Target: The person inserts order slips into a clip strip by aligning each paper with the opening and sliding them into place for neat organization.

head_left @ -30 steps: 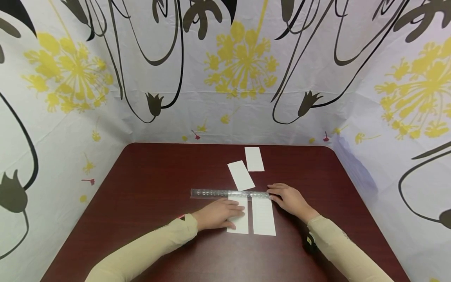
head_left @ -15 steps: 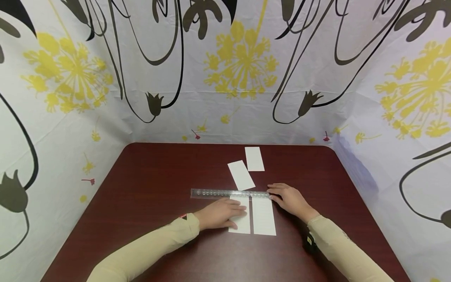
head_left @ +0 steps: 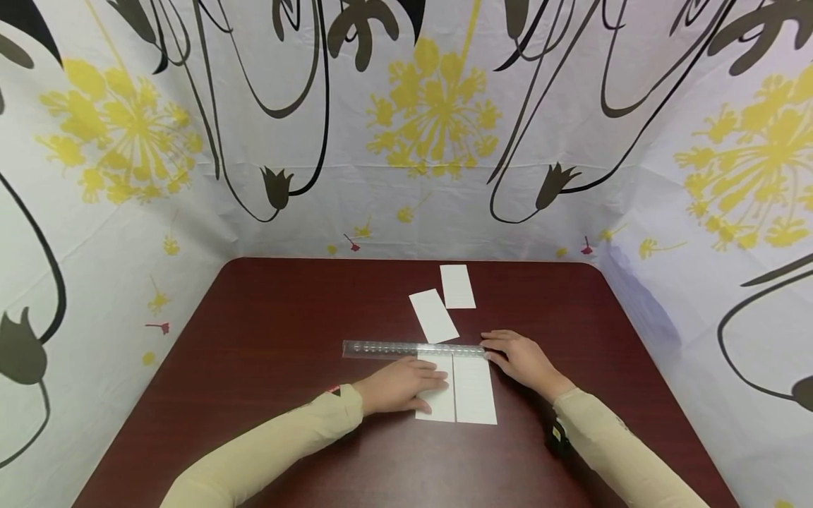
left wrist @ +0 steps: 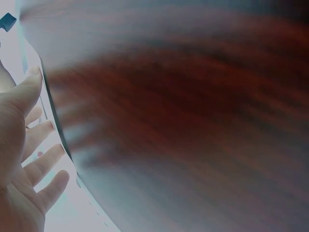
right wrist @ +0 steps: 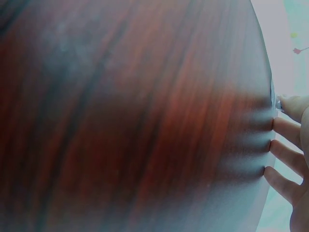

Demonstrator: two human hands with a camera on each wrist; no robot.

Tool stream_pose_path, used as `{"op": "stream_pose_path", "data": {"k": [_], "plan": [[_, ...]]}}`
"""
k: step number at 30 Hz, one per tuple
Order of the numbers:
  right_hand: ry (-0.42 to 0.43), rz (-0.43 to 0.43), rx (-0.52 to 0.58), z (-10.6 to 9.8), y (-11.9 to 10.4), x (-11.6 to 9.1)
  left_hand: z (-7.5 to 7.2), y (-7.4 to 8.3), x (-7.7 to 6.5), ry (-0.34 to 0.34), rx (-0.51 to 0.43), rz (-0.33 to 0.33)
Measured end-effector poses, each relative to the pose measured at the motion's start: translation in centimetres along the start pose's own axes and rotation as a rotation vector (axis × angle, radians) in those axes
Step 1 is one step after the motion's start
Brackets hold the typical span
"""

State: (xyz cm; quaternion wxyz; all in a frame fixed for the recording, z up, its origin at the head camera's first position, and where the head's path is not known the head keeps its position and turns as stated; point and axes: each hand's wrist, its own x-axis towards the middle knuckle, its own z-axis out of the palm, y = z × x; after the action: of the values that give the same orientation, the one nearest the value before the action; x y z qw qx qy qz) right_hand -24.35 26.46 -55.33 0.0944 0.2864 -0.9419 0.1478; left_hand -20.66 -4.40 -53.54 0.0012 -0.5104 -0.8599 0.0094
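A clear plastic ruler lies crosswise on the table, along the top ends of two white paper cards. My left hand rests on the left card, fingers extended over its face and covering part of it. Beside it lies the right card, with a thin dark line of table between their long edges. My right hand holds the ruler's right end between thumb and fingertips. In the right wrist view its fingers reach down to the tabletop.
Beyond the ruler lie two more white cards, a slanted one and an upright one near the far edge. The dark red-brown table is bordered by a flower-patterned cloth.
My left hand has slid the left card to the right, narrowing the gap between the two cards to a thin line. The right hand and the ruler stay in place.
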Motion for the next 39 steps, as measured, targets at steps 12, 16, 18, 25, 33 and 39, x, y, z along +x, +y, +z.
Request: {"op": "stream_pose_path", "data": {"k": [12,16,18,25,33,39], "plan": [[-0.009,0.006,-0.002,-0.1,-0.1,0.1,0.4,-0.1,0.2,0.000,0.021,0.006],[-0.011,0.007,0.004,-0.1,-0.1,0.1,0.3,0.0,0.2,-0.001,0.021,0.012],[-0.007,0.008,0.005,0.0,-0.1,0.1,0.1,0.0,0.2,-0.002,0.019,0.011],[0.000,0.003,0.000,0.1,0.0,0.0,-0.1,0.1,0.2,-0.012,0.014,0.011],[0.015,-0.003,0.013,0.0,0.0,0.0,-1.1,-0.3,0.5,-0.009,0.011,0.003],[-0.005,0.006,0.000,0.1,0.0,0.0,-2.5,-1.4,0.7,0.036,0.007,-0.001]]}}
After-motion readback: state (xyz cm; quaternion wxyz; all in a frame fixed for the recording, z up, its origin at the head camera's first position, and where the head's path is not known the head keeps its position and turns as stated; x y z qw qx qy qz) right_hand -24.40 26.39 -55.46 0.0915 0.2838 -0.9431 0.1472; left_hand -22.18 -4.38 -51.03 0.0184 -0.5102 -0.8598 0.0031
